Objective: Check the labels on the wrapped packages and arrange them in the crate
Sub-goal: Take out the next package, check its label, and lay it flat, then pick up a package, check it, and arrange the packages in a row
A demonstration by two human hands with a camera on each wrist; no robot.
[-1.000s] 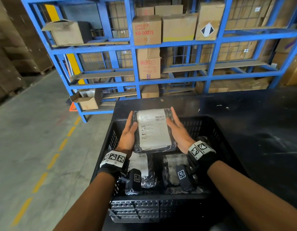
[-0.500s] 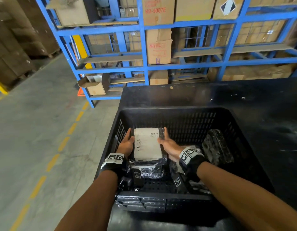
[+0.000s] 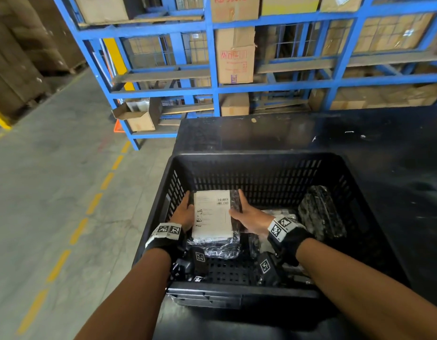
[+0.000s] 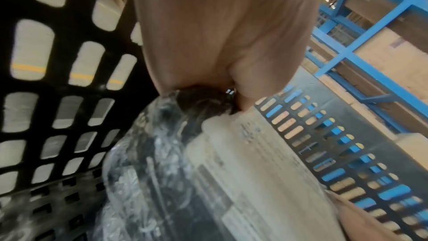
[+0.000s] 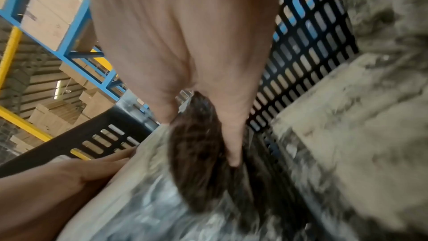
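A black film-wrapped package with a white label [image 3: 212, 214] lies label-up in the left half of the black slotted crate [image 3: 261, 159], on top of another wrapped package [image 3: 218, 249]. My left hand [image 3: 184, 213] grips its left edge and my right hand [image 3: 246, 215] grips its right edge, thumbs on top. The left wrist view shows the left hand [image 4: 220, 34] on the label's corner [image 4: 243, 171]. In the right wrist view the right hand [image 5: 185, 43] has fingers down the package's side [image 5: 197, 162].
A third wrapped package [image 3: 320, 212] leans on its edge against the crate's right wall, and a flat one [image 3: 281, 213] lies behind my right wrist. The crate stands on a black table [image 3: 359, 133]. Blue shelving with cartons [image 3: 234, 57] stands behind it.
Both hands have lowered the labelled package from above the crate's rim down into the crate's left side, onto the package lying there.
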